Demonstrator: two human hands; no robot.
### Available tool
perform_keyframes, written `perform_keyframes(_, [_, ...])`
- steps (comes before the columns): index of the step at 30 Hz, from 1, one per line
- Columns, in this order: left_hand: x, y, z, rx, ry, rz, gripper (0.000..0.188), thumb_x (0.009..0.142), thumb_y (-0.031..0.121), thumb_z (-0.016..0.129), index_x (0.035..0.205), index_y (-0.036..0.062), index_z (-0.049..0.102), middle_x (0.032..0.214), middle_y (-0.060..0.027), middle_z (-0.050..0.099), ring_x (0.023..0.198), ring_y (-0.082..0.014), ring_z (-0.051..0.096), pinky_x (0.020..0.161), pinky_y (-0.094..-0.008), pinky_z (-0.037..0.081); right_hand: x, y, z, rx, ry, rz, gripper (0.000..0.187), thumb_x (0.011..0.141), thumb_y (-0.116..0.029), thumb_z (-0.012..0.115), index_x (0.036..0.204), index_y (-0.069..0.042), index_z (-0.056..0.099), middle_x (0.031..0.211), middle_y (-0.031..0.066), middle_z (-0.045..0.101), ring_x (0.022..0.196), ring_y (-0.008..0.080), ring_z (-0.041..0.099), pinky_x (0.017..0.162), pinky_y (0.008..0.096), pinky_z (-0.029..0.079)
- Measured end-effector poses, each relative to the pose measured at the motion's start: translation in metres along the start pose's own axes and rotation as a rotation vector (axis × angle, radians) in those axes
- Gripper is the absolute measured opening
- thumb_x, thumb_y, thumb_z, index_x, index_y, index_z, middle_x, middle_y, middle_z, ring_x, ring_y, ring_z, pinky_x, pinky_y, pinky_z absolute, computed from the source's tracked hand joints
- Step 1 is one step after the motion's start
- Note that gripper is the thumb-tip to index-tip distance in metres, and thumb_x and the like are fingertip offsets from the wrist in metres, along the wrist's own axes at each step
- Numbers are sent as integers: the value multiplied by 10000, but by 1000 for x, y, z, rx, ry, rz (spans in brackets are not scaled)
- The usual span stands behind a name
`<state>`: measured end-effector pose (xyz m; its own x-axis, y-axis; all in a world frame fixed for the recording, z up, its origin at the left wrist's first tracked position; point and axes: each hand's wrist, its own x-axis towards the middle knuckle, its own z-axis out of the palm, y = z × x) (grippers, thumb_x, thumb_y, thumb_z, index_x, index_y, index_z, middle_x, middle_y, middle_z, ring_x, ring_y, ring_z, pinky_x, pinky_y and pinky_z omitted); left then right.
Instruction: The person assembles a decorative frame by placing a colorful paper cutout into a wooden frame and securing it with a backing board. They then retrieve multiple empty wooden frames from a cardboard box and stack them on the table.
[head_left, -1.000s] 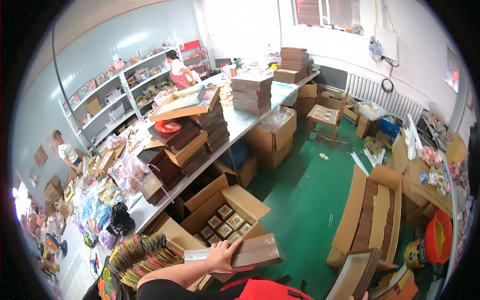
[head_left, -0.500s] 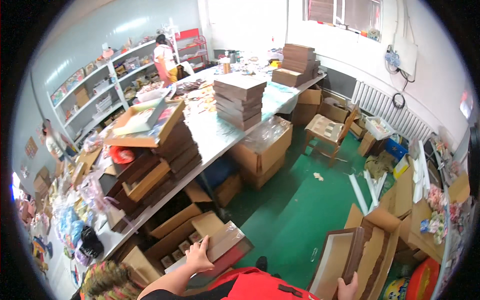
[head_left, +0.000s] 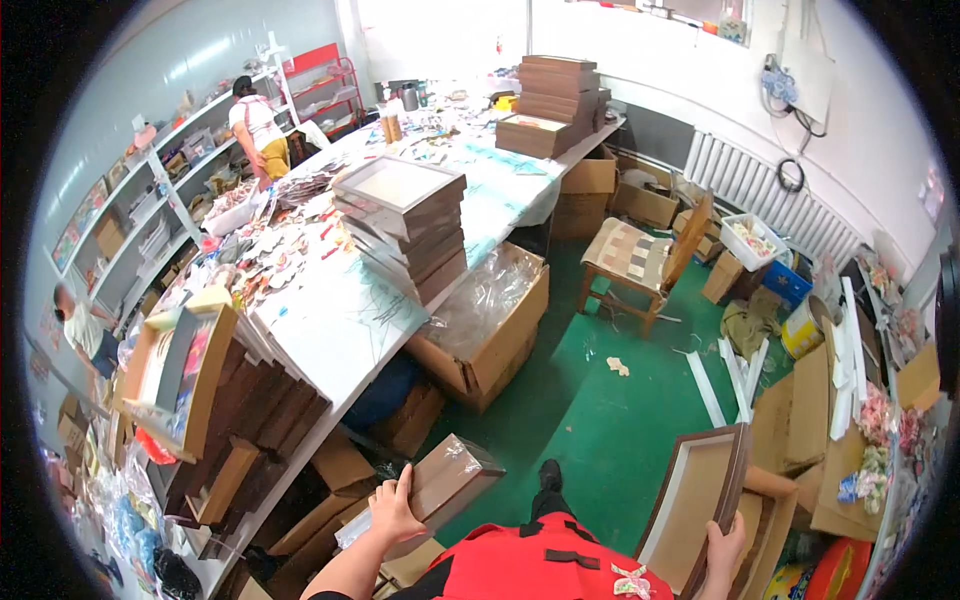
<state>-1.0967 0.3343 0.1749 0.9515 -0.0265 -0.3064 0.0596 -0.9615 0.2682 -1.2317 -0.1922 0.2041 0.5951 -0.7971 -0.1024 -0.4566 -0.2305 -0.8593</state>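
My left hand (head_left: 396,517) is closed on a long brown box (head_left: 452,482) with clear plastic wrap over it, low at the centre left. Its fingers lie over the near part of the box, and the underside is hidden. At the lower right, my right hand (head_left: 724,552) grips the outer edge of a deep brown picture frame (head_left: 692,508), which is tilted upright. The frame has a white inner rim and a tan backing. Behind its right side is an open cardboard carton (head_left: 772,520).
A long white table (head_left: 345,345) bears stacked brown frames (head_left: 415,225). Beneath it stands a carton of clear plastic (head_left: 480,340). A wooden chair (head_left: 640,255) with a checked seat is ahead. White strips (head_left: 712,385) lean at right. Another person (head_left: 262,135) stands by the far shelves.
My view has swung right and forward, and a foot now shows ahead. Both hands keep their holds; the frame stands more upright and the wrapped box has come away from the carton beneath the table.
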Motion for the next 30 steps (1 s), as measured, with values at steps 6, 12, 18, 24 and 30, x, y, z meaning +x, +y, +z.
perform_keyframes(6, [84, 38, -23, -58, 24, -200, 1224, 427, 263, 804, 1440, 207, 119, 1173, -160, 420, 1110, -335, 414, 942, -464, 338, 167, -96, 109, 28, -199, -127, 548, 729, -35, 607, 1234, 80, 428, 1165, 167, 554, 1034, 222, 549, 879, 309, 428])
perform_keyframes(12, [149, 63, -48, -125, 57, -425, 1239, 424, 251, 799, 1438, 191, 91, 1209, -164, 404, 1130, -336, 401, 951, -472, 329, 306, -201, 257, 166, -475, -268, 563, 728, -35, 629, 1241, 85, 430, 1142, 141, 569, 1003, 202, 569, 864, 309, 445])
perform_keyframes(18, [203, 67, -58, -200, 67, -586, 1235, 438, 242, 797, 1441, 164, 81, 1186, -156, 412, 1110, -337, 404, 959, -463, 318, 360, -313, 409, 394, -701, -273, 474, 747, 12, 611, 1199, 47, 476, 1087, 115, 595, 953, 160, 584, 811, 272, 460])
perform_keyframes(24, [268, 72, -61, -256, 83, -656, 1234, 421, 251, 805, 1434, 151, 108, 1174, -161, 412, 1094, -342, 404, 958, -466, 312, 410, -354, 547, 410, -879, -203, 471, 733, -22, 643, 1171, 59, 490, 1052, 96, 606, 926, 155, 588, 791, 271, 458])
perform_keyframes(30, [283, 88, -47, -105, 268, -663, 944, 718, 437, 659, 1443, 119, 146, 1083, -197, 486, 987, -386, 479, 811, -501, 389, 443, -391, 682, 332, -1106, -150, 452, 725, -54, 656, 1140, 55, 513, 1026, 80, 609, 905, 141, 582, 778, 260, 455])
